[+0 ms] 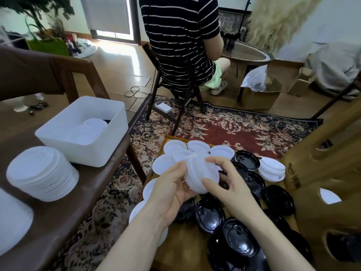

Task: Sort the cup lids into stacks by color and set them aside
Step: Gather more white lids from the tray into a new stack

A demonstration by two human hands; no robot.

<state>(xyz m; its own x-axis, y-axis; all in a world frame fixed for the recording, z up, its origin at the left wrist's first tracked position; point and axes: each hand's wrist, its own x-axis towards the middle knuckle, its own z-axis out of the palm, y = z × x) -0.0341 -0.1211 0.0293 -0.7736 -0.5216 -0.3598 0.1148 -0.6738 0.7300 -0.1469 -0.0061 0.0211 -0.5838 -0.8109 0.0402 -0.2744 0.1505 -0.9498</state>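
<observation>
Both hands hold 1 small stack of white lids [201,173] above a wooden tray [183,249]. The left hand [172,190] curls round the stack's left and lower side, and the right hand [224,184] pinches its right edge, thumb low and fingers [216,161] over the top. How many lids the stack holds cannot be told; its edges blur together.

Below and right of the fingers, black lids [210,216] lie spread on the tray, several covered by the forearms and some cut off at the bottom edge. Beyond and left of the fingers lie loose white lids [198,146], partly hidden by the held stack and the left wrist. Another short white stack [271,169] sits right of the fingers.

Far left, on the brown counter [64,218], stands a tall stack of white lids [42,173], and behind it a white bin [84,130] with white lids inside; something dark in its far corner is unclear. Past the tray, on a patterned rug [234,128], a person in a striped shirt [181,40] sits on a chair, back turned.
</observation>
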